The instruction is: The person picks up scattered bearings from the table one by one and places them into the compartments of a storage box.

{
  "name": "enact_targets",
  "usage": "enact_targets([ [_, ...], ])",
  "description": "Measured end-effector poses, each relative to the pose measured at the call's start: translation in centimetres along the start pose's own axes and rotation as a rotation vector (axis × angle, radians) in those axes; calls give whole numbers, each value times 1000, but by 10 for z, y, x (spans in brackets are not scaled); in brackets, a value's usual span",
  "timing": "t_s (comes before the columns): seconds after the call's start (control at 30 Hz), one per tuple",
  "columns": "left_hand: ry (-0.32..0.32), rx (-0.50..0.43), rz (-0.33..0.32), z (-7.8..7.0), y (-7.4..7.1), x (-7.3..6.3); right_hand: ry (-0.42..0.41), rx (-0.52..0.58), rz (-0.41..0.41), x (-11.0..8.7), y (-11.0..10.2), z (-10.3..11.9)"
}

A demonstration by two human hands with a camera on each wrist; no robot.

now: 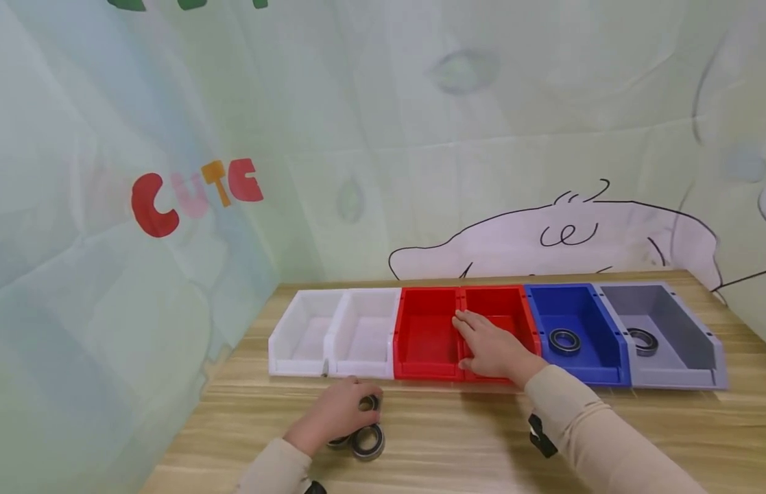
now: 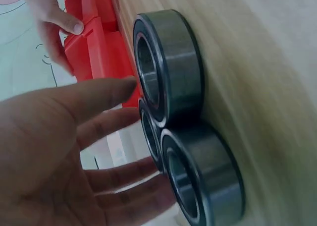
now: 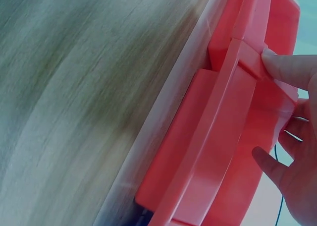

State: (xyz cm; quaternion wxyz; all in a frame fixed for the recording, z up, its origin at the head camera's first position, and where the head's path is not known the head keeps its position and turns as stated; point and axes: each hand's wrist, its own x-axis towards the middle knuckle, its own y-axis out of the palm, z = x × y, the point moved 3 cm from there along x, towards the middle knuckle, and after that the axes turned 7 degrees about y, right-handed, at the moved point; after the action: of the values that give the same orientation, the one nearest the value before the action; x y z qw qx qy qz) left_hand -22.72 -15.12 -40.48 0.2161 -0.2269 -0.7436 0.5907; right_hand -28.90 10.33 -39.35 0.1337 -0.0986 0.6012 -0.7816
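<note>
My left hand [image 1: 338, 412] is spread over a cluster of ring bearings on the wooden table. Its thumb and fingers reach around the far bearing [image 2: 150, 132], with no firm grip showing. Two more bearings, an upper one [image 2: 171, 62] and a lower one [image 2: 203, 174] in the left wrist view, lie against it. My right hand [image 1: 490, 346] is over the right red bin [image 1: 512, 302], its thumb at the divider beside the left red bin [image 1: 428, 336]. Its fingers are loosely extended and no bearing shows in them. Part of the right red bin's inside is hidden by this hand.
Two white bins [image 1: 364, 343] stand left of the red ones. To the right are a blue bin [image 1: 568, 309] holding one bearing [image 1: 564, 341] and a grey bin [image 1: 673, 353] holding another bearing [image 1: 643, 342]. A printed cloth [image 1: 358, 137] hangs behind the table.
</note>
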Motion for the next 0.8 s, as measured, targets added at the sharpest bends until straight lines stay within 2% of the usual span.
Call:
enact_targets([
  [0.23, -72, 48, -25, -2, 7, 14, 20, 25, 3, 1, 3, -3],
  [0.43, -125, 60, -29, -3, 11, 17, 4, 20, 6, 2, 3, -4],
  [0.53, -120, 78, -41, -4, 11, 18, 8, 12, 1, 2, 0, -4],
  [0.8, -51, 118, -56, -12, 5, 19, 13, 12, 8, 0, -3, -3],
])
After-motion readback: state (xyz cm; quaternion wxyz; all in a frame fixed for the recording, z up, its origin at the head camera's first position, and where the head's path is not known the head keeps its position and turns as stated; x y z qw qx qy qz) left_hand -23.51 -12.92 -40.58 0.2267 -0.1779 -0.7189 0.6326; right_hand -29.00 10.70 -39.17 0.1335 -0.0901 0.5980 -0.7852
